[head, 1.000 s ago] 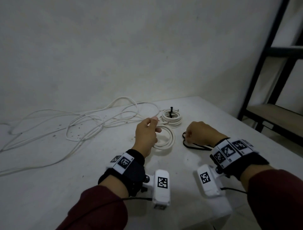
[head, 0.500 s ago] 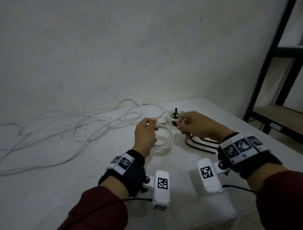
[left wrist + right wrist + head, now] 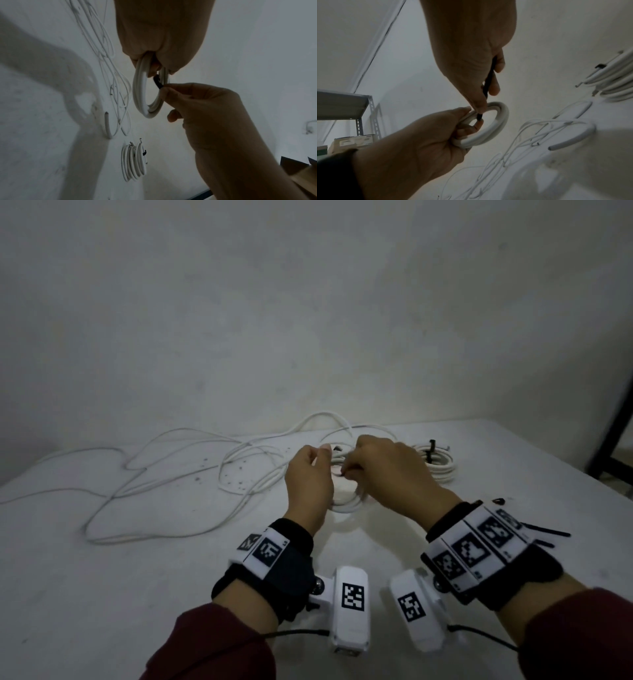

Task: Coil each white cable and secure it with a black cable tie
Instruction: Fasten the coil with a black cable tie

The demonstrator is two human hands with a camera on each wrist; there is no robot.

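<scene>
My left hand (image 3: 317, 460) grips a small white cable coil (image 3: 346, 505) and holds it just above the table. My right hand (image 3: 346, 472) pinches a black cable tie against the coil's near side. In the left wrist view the black tie (image 3: 157, 82) curves beside the coil (image 3: 139, 94), which hangs from the left hand's curled fingers (image 3: 152, 67). The right wrist view shows the tie (image 3: 489, 79) running down through the right hand's fingers into the ring of the coil (image 3: 500, 121). How far the tie wraps round the strands is hidden.
A finished coil (image 3: 438, 467) bound with a black tie lies at the right rear. Loose white cables (image 3: 171, 474) sprawl over the left of the white table (image 3: 137, 594). Spare black ties (image 3: 544, 532) lie by my right wrist. A dark shelf frame (image 3: 616, 392) stands at right.
My right hand rose from the spare ties and moved left to the coil, carrying one black tie. The left hand kept its grip on the coil.
</scene>
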